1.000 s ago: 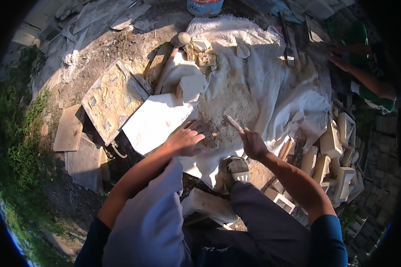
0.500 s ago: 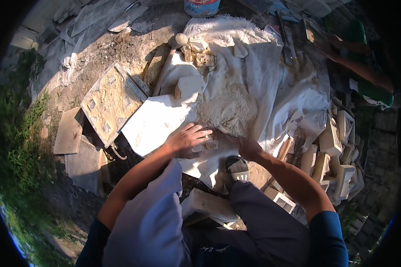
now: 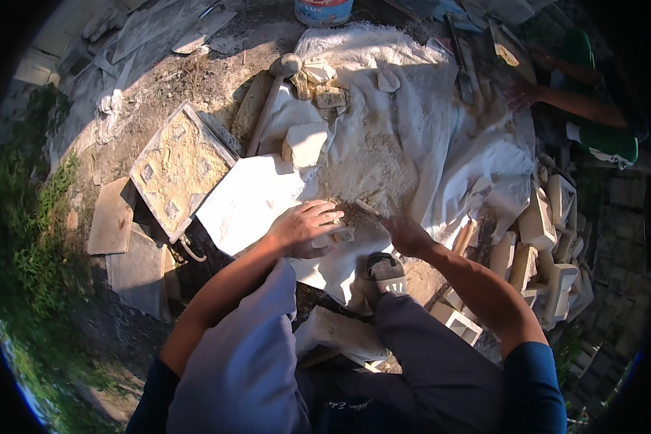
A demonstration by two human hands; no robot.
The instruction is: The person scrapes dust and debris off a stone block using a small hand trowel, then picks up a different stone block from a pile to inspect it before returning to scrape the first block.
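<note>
Above the hands, the white sheet [image 3: 419, 94] lies open around a pale powder patch [image 3: 372, 170], with a framed slab [image 3: 184, 163] bounding it at left and stacked blocks [image 3: 537, 226] at right; near frame centre, the left hand's [image 3: 305, 228] loosely bent fingers meet a dusty chunk [image 3: 345, 235], grip unclear, while the right hand [image 3: 410, 236] closes around a narrow tool [image 3: 367, 207] pointing upper left

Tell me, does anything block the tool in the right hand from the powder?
Nothing visible does. The tool in the right hand reaches the powder's near edge; the left hand is off to its left.
</note>
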